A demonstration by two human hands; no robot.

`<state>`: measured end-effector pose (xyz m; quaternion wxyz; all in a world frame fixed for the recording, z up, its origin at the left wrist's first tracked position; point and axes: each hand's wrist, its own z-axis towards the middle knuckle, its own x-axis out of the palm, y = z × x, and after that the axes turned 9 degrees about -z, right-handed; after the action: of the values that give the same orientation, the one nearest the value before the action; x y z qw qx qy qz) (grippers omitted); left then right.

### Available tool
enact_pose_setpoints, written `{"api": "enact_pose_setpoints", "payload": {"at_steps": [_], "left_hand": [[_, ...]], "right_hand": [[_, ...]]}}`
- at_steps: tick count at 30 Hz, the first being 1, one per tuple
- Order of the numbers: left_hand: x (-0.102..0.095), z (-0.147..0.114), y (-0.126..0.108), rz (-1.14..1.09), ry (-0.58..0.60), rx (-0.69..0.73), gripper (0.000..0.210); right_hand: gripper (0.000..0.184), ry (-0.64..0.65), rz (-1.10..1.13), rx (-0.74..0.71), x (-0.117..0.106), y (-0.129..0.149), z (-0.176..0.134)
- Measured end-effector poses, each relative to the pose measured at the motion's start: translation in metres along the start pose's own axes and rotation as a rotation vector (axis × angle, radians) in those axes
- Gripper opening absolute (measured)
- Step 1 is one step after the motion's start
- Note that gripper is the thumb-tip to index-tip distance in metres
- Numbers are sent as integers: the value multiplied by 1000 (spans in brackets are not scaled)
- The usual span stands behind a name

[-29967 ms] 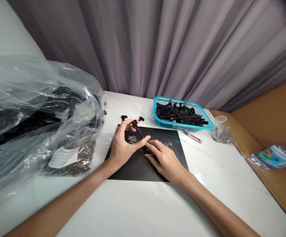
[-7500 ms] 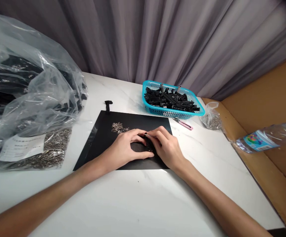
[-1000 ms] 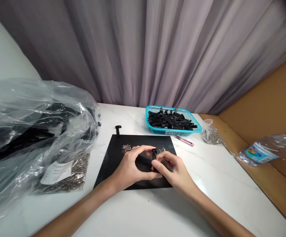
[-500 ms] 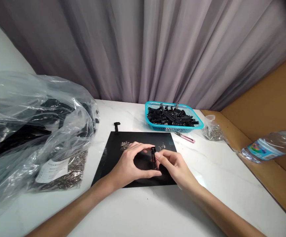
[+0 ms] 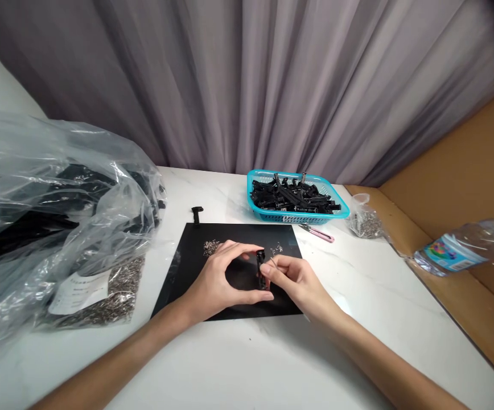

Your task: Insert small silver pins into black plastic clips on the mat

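Note:
My left hand [image 5: 215,279] grips a slim black plastic part [image 5: 261,257] by its two ends, between thumb and forefinger, so that it stands roughly upright. Against the part's right side, my right hand [image 5: 298,280] is closed in a pinch. A thin glint shows by its fingertips, too small to name. Both hands are above a black mat [image 5: 174,285]. On the mat lie a pile of small metal pieces [image 5: 210,247] to the left and a smaller scatter of metal pieces [image 5: 278,249] behind my right hand.
A blue basket [image 5: 345,212] full of black parts stands at the back, with a pink cutter [image 5: 317,233] before it. One black part [image 5: 196,214] lies behind the mat. Plastic bags [image 5: 131,205] fill the left; a small bag [image 5: 365,219] and bottle [image 5: 452,250] are right.
The whole view has shifted slightly, with things appearing a little further left and up. My right fingertips now cover more of the black part's middle; my left grip is unchanged.

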<state>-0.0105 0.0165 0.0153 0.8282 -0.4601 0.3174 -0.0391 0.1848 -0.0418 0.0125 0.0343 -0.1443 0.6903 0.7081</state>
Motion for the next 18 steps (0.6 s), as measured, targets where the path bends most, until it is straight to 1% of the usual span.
{"api": "enact_pose_setpoints", "payload": {"at_steps": [1,2,5,6,7,8,10,12,15,18], "left_hand": [[0,0,1,6,5,5,68],[0,0,2,15,10,9,68],[2,1,6,57,34,13,68],[3,1,8,74,42,6,67],[3,1,9,91,50,-5,66],[4,1,10,107,56,-17,66],[4,1,11,137,62,-44,65],[4,1,11,163,61,-58,65],[4,1,12,205,22,-47,67],[6,2,13,248,-47,2,67]], "right_hand": [[41,-43,-83,-46,-1,0,0],[41,-116,-187,-106,-2,-1,0],[38,-391,-477,-277,-9,-4,1],[38,-433,-522,-309,-11,-5,2],[38,-431,-527,-319,-14,-6,3],[39,-402,-498,-312,-17,-7,4],[37,-327,-387,-281,-20,-9,8],[37,-305,-325,-267,-21,-11,10],[40,-346,-389,-309,-17,-13,10],[36,-325,-415,-261,-9,-10,5]]}}
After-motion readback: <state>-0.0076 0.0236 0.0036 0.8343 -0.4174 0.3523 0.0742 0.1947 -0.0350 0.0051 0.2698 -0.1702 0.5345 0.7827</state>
